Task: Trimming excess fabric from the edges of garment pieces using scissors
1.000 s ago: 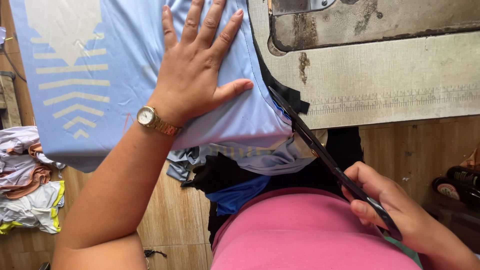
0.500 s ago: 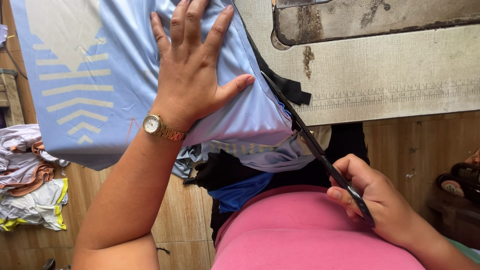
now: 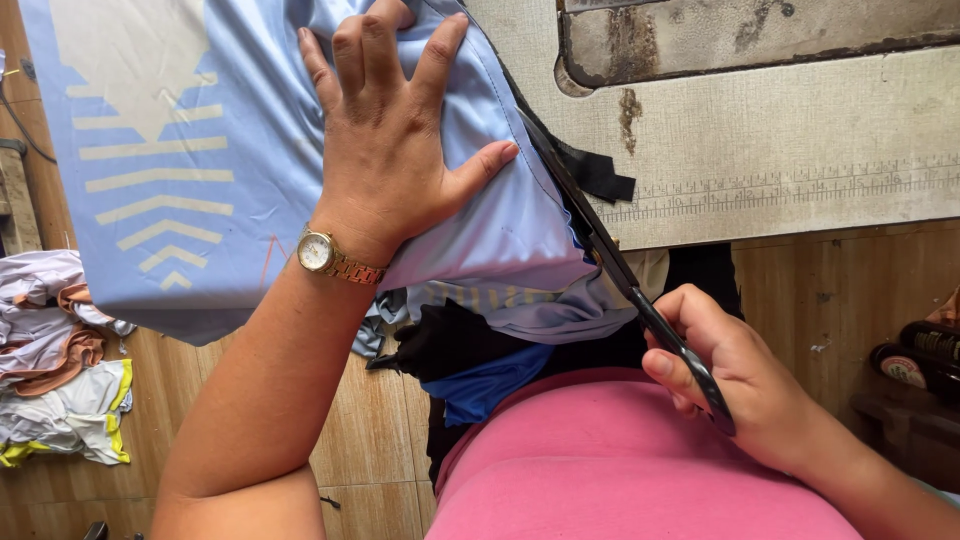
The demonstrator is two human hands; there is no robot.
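A light blue garment (image 3: 190,140) with a cream chevron print lies spread over the table edge. My left hand (image 3: 390,140), with a gold watch on the wrist, presses flat on the fabric with its fingers spread. My right hand (image 3: 735,375) grips the handles of black scissors (image 3: 610,255), whose blades run up along the garment's right edge, close to a black strip of cloth (image 3: 600,175). More blue, black and striped cloth (image 3: 480,340) hangs below the table toward my pink-clad lap.
A worn off-white sewing table (image 3: 780,140) with a printed ruler strip and a rusty metal plate (image 3: 740,35) fills the upper right. A pile of cloth scraps (image 3: 60,370) lies on the wooden floor at left. Dark bottles (image 3: 920,355) stand at right.
My left hand has slid slightly up and left on the fabric. My right hand with the scissors has stayed along the garment's right edge.
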